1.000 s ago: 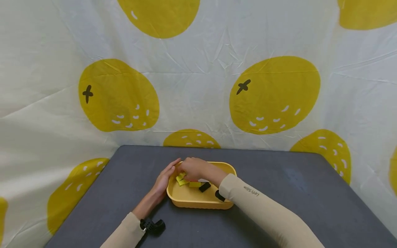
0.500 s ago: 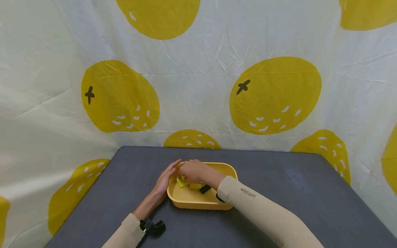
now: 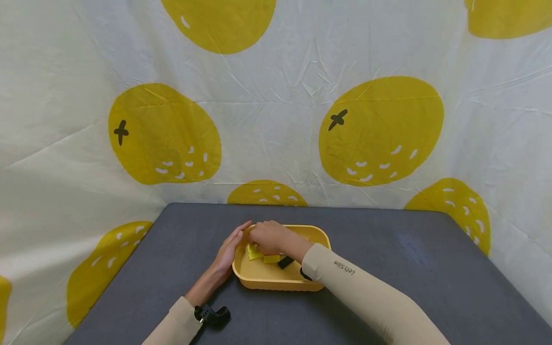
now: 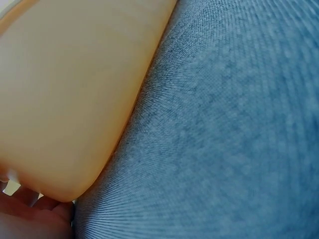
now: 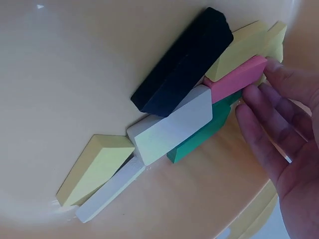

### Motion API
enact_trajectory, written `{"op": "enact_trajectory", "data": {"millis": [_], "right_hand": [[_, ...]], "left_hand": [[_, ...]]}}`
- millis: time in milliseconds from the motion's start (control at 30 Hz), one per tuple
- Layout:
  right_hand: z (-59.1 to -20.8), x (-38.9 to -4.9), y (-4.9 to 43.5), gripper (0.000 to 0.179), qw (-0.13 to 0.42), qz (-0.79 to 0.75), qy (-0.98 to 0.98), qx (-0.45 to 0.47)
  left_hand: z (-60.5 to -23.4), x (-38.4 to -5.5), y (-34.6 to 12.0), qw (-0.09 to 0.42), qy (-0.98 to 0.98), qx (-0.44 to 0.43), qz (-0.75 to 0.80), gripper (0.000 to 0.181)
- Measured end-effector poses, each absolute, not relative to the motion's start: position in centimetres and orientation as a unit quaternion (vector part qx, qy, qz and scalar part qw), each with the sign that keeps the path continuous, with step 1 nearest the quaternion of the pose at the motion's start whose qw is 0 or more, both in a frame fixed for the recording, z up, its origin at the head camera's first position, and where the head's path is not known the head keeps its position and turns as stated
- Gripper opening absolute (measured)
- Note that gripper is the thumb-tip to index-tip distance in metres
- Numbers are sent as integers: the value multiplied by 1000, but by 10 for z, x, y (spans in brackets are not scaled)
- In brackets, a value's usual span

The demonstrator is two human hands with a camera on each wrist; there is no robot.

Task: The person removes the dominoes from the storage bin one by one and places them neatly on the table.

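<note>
In the head view a yellow tray (image 3: 280,285) stands on the dark table. My left hand (image 3: 224,256) rests along its left end, fingers fairly straight against the wall. My right hand (image 3: 271,237) reaches down inside the left part, fingers bent. The right wrist view shows its thumb (image 5: 289,82) and fingertips at the end of a pink block (image 5: 239,79), apparently pinching it. Beside this lie a green block (image 5: 204,132), a white block (image 5: 172,124), a black block (image 5: 184,62) and yellow blocks (image 5: 239,50). The index finger is hidden.
Another yellow block (image 5: 97,167) and a thin white block (image 5: 109,191) lie apart from the fingers in the tray. Grey-blue cloth (image 4: 214,129) covers the table around it. A white curtain with yellow fruit prints (image 3: 276,143) hangs behind.
The right hand has shifted slightly and hides the red and white pieces seen earlier. The yellow blocks by its fingertips have turned a little. The left hand stays put.
</note>
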State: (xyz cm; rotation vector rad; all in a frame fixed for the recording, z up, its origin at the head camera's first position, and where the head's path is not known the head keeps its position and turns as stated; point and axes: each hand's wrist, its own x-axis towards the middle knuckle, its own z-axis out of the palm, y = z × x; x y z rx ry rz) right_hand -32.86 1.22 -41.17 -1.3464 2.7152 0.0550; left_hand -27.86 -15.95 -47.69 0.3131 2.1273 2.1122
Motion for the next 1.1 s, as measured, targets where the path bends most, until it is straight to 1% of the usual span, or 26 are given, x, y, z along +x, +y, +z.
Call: {"op": "enact_trajectory", "data": {"millis": [433,800,1100], "right_hand": [[-410,-329,13,5,65,4,893,-446],[-412,-330,17,11,65,-19,892,-447],[-407,-330,25,10,58,-42,886,-458]], "left_hand": [[-476,-279,-161,59,714,122,687,52],[-479,-280,-158,59,703,114,699,50],[-480,-280,-159,51,709,120,693,52]]}}
